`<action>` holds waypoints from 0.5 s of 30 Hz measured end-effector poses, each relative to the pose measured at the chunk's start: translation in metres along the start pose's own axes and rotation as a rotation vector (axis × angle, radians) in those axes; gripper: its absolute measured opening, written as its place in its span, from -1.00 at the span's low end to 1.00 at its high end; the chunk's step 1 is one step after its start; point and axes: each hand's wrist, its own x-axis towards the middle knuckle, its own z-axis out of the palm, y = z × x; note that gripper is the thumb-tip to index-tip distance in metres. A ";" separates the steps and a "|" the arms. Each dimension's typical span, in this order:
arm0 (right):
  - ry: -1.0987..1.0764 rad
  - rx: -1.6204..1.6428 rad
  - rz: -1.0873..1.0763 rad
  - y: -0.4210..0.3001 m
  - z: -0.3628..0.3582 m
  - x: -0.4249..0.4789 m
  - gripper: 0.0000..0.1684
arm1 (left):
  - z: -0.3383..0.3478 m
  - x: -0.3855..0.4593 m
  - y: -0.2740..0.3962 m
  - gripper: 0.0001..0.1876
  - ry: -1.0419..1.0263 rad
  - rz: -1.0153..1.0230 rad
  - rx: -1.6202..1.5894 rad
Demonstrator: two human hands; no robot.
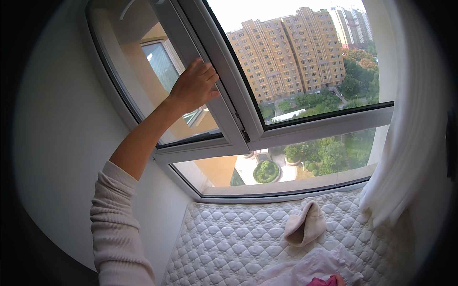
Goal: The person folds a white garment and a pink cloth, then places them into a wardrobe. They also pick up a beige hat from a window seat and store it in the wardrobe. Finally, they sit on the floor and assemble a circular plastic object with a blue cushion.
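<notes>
My left hand [195, 85] is raised to the left window sash [223, 118], its fingers curled on the grey upright of the frame. Any handle beneath the fingers is hidden. At the bottom edge only a bit of my right hand [339, 280] shows, with a bunched deep-pink cloth [322, 281] in it. A pale pink-white cloth [315, 264] lies crumpled just above that hand. Farther up, on the white quilted pad [229, 236], rests a beige soft fabric item [306, 225], folded with its opening towards me.
A white curtain [390, 171] hangs at the right of the window. The fixed pane [304, 64] looks out on tall buildings and trees far below. A lower pane [286, 171] sits above the pad. A plain white wall [61, 143] rises at the left.
</notes>
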 end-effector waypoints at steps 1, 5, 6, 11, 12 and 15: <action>-0.061 0.015 0.002 -0.001 -0.006 -0.002 -0.62 | -0.004 -0.006 0.004 -0.60 0.006 -0.035 -0.001; -0.084 0.106 -0.112 0.000 -0.022 -0.007 -0.62 | -0.028 -0.043 0.013 -0.56 0.124 -0.091 -0.030; 0.064 0.072 -0.176 0.001 -0.026 -0.007 -0.64 | -0.037 -0.059 0.016 -0.58 0.167 -0.104 -0.043; -0.057 0.028 -0.395 0.021 -0.040 -0.010 -0.83 | -0.100 -0.165 0.029 -0.67 0.274 -0.214 0.036; -0.077 0.008 -0.380 0.027 -0.042 -0.011 -0.84 | -0.117 -0.191 0.031 -0.71 0.231 -0.249 0.057; -0.151 -0.032 -0.346 0.046 -0.042 -0.018 -0.83 | -0.164 -0.267 0.040 -0.69 0.159 -0.402 0.099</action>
